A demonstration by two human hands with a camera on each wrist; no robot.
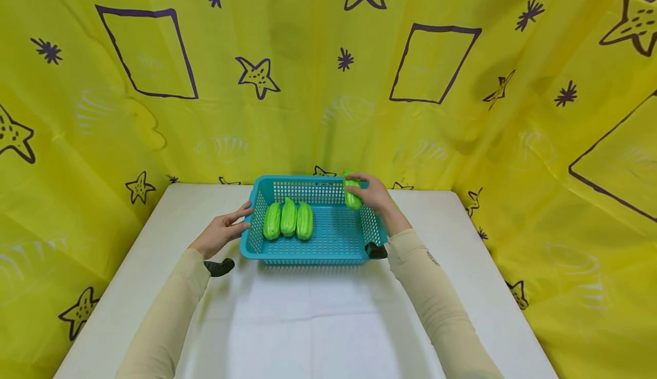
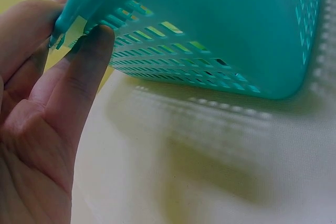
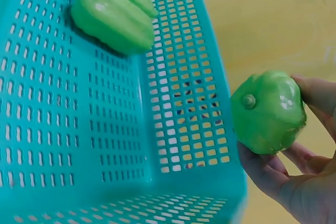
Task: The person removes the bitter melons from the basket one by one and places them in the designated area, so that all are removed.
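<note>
A blue-green plastic basket (image 1: pixel 315 257) stands on the white table. My left hand (image 1: pixel 223 232) is at its left side, and in the left wrist view the fingers (image 2: pixel 86 69) pinch the basket's rim. Above the basket's back right corner, my right hand (image 1: pixel 373 194) grips a ridged green gourd (image 1: pixel 352 196); the right wrist view shows the stub end of this gourd (image 3: pixel 270 111) just beyond the basket's rim. Inside the basket's left half, three similar gourds (image 1: pixel 288 219) lie side by side. The right half of its floor shows bare.
The white table (image 1: pixel 308 322) stretches in front of the basket and to both sides. A yellow curtain (image 1: pixel 297 122) with drawn stars and squares hangs behind and along the sides. Black wrist devices (image 1: pixel 219 267) sit by both wrists.
</note>
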